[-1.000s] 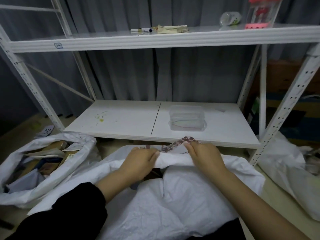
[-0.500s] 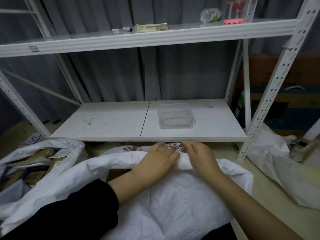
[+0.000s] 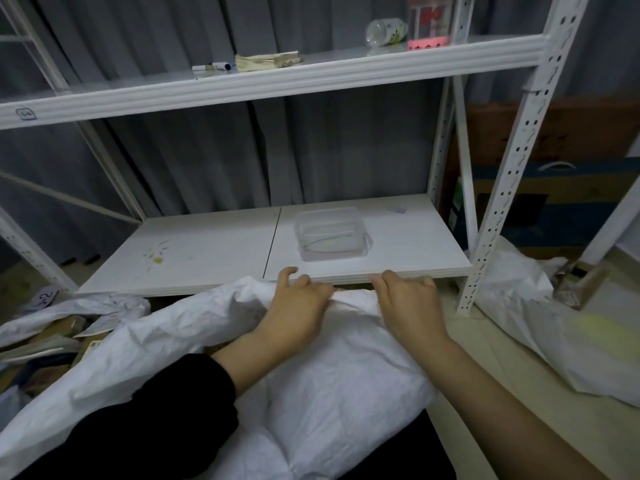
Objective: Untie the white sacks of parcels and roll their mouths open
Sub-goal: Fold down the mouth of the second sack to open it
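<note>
A large white woven sack lies in front of me, its mouth edge bunched just below the lower shelf. My left hand grips the rim of the sack's mouth, fingers curled over the fabric. My right hand holds the same rim a little to the right, knuckles up. A second white sack sits at the left with its mouth open and parcels showing inside. A third white sack lies on the floor at the right.
A white metal rack stands ahead; its lower shelf carries a clear plastic box. The upper shelf holds a marker, a paper stack, a bottle and a pink-based container. The right upright stands close to my right hand. Cardboard boxes sit behind.
My two hands have moved apart along the sack's rim, spreading it, and the patterned inner edge is no longer visible. The view has swung to the left and nearer the shelf.
</note>
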